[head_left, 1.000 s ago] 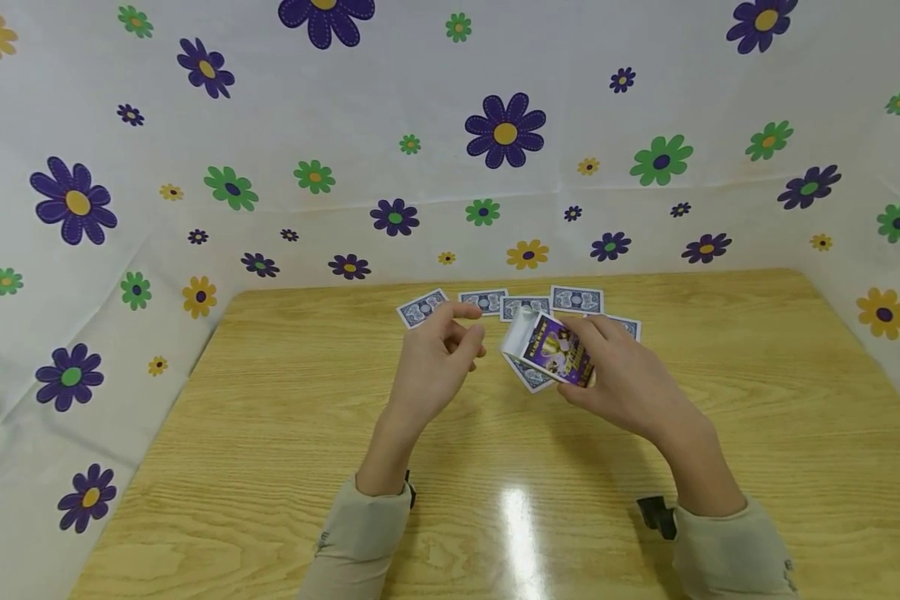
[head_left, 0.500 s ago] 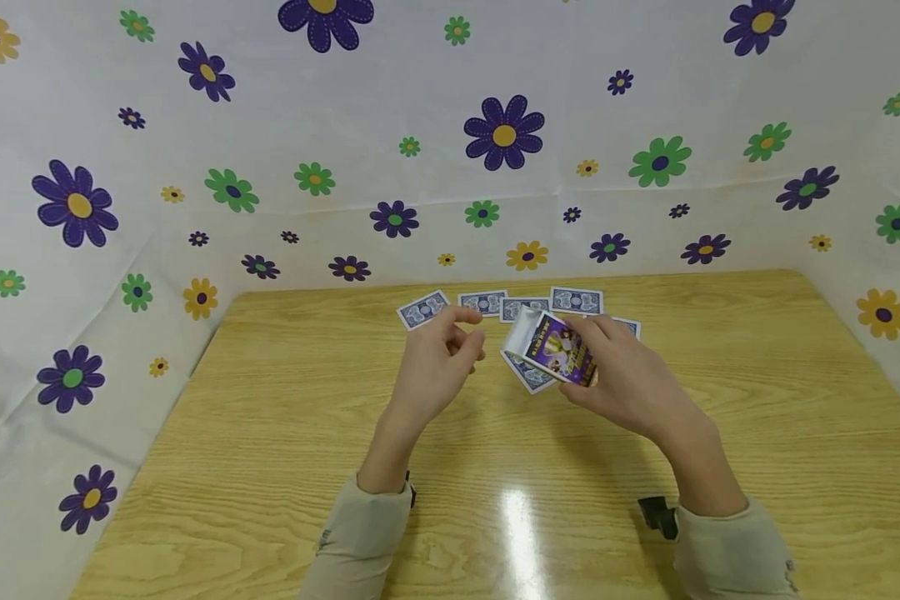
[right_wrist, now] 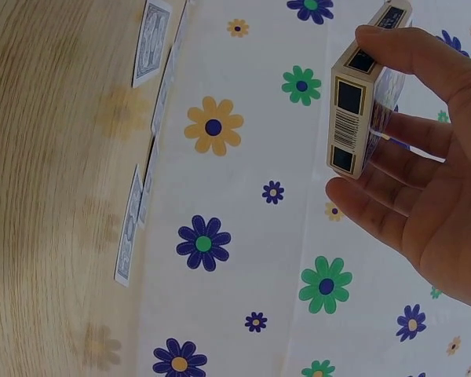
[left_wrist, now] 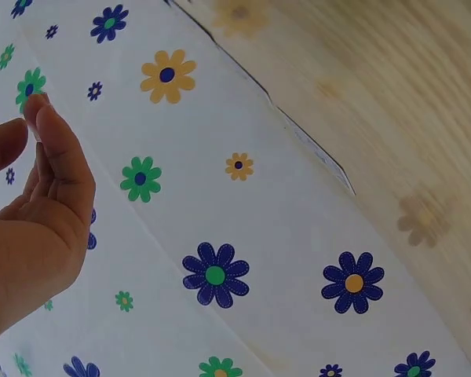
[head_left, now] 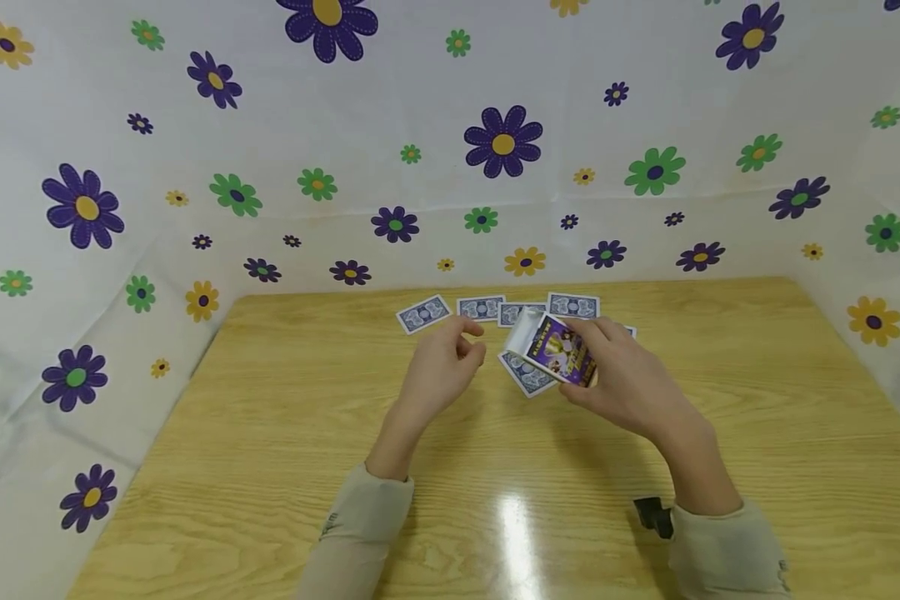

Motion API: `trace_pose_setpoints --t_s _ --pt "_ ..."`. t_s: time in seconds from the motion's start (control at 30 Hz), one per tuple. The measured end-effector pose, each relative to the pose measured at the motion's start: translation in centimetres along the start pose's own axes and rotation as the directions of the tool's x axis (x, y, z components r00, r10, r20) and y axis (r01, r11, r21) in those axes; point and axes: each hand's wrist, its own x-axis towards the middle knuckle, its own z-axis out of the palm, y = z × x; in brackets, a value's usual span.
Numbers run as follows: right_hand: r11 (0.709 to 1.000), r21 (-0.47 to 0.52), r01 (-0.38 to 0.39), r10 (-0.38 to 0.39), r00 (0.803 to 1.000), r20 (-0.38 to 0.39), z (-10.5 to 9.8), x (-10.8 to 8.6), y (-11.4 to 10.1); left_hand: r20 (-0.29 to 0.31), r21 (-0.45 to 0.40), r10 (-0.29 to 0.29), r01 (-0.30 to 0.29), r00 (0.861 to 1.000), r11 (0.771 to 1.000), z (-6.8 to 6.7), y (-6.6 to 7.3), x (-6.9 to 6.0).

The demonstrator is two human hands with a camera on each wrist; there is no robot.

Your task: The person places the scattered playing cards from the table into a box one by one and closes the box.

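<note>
In the head view my right hand [head_left: 630,383] grips a purple playing card box [head_left: 564,348] tilted above the table, thumb on one side and fingers on the other. The box's white flap end [head_left: 523,332] points left. The right wrist view shows the box's barcoded end [right_wrist: 347,126] between thumb and fingers. My left hand [head_left: 441,367] hovers to the left of the box, apart from it, fingers loosely curled around nothing. Beneath the box lies a blue-backed playing card [head_left: 525,375], face down and partly covered from view.
Several more face-down cards lie along the table's back edge, including a slanted card [head_left: 423,315] at the left and another card [head_left: 573,305] at the right. The wood-grain table [head_left: 285,467] meets a flowered cloth [head_left: 390,100] at the back and sides.
My left hand has drawn back slightly, so the leftmost card shows whole. The head view has tilted a little. The right hand keeps its hold on the box almost unmoved.
</note>
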Motion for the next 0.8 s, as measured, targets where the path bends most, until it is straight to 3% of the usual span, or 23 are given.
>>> trace_pose_setpoints --t_s 0.2,0.5,0.67,0.8 --pt "1.000 0.003 0.007 -0.007 1.000 -0.013 0.1 0.0 -0.1 0.095 0.109 -0.031 0.020 0.995 0.994 0.7 -0.2 1.3" --pt "1.000 0.016 0.000 0.001 1.000 -0.024 -0.1 -0.2 0.5 0.260 0.085 -0.077 0.056 0.963 0.995 3.1 -1.0 4.2" --pt "1.000 0.018 -0.001 0.001 1.000 -0.030 -0.3 -0.2 0.8 0.293 0.136 -0.094 0.056 0.952 0.989 4.6 -1.5 5.6" --pt "1.000 0.025 -0.002 0.003 1.000 -0.027 -0.4 -0.2 0.9 0.316 0.173 -0.123 0.071 0.941 0.982 5.8 -1.7 5.8"
